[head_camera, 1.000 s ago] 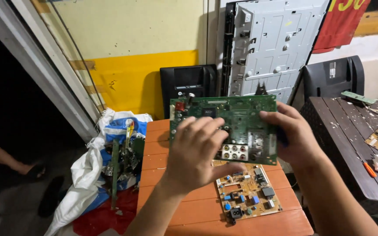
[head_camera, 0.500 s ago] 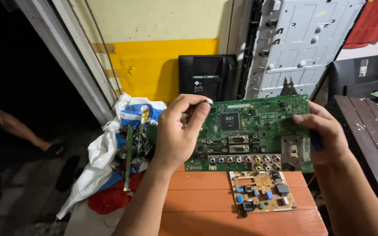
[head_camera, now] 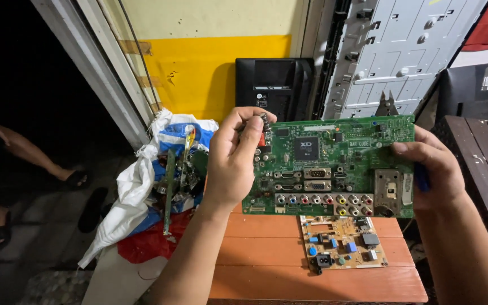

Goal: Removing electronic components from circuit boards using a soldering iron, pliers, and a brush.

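Both forearms rise from the six o'clock edge, bare, wrists bent slightly inward. The left hand stands at nine o'clock of centre, back of the hand toward the camera, its fingers curled in a pinch at the top. The right hand sits at three o'clock, thumb pointing toward nine o'clock, other fingers wrapped out of sight

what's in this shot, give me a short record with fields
held item: green circuit board, upright, facing the camera
left hand: grips the board's left edge
right hand: grips the board's right edge
below the board: tan circuit board lying flat on the orange table
left of the table: white sack stuffed with boards
behind: black monitor and grey metal panel against the yellow wall
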